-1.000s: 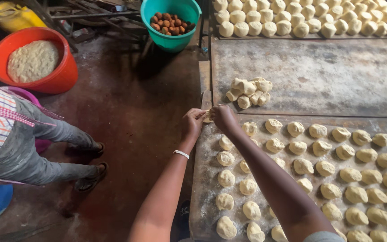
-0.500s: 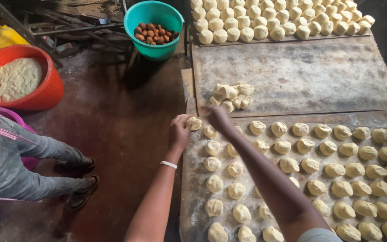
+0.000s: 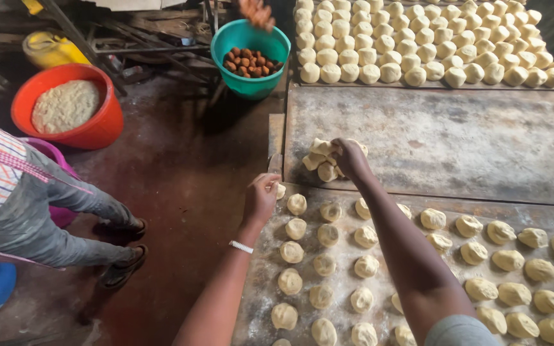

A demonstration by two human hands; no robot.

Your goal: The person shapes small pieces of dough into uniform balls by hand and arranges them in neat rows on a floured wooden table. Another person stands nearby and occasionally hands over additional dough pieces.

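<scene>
We see the right hand [image 3: 350, 157] stretched forward onto the small heap of cut dough pieces [image 3: 320, 160] that sits at the near left corner of the bare metal sheet [image 3: 456, 141]. Its fingers are curled down over the far side of the heap, touching the pieces; whether they have closed on one piece we cannot tell, since the back of the hand hides the fingertips. The heap is a loose clump with no clear long axis; the blocky pieces in it point every which way.

The left hand [image 3: 261, 196] is at the far left corner of the floured tray [image 3: 261, 282], fingers bent and pinched on a small dough piece [image 3: 279, 190] at that corner. This piece is roundish, so we read no direction from it. A white bracelet [image 3: 241, 247] circles the left wrist.

On the tray, shaped dough lumps [image 3: 367, 266] lie in rows that run from left to right, apart from one another. Beyond the bare sheet, a further board carries tight rows of smooth dough balls [image 3: 418, 45].

On the floor to the left stand a teal bowl [image 3: 251, 80] holding brown fried balls, and a red basin [image 3: 97, 125] with a pale mass of dough. Another person's legs [image 3: 52, 218] in grey trousers stand at the left edge, well apart from the hands.
</scene>
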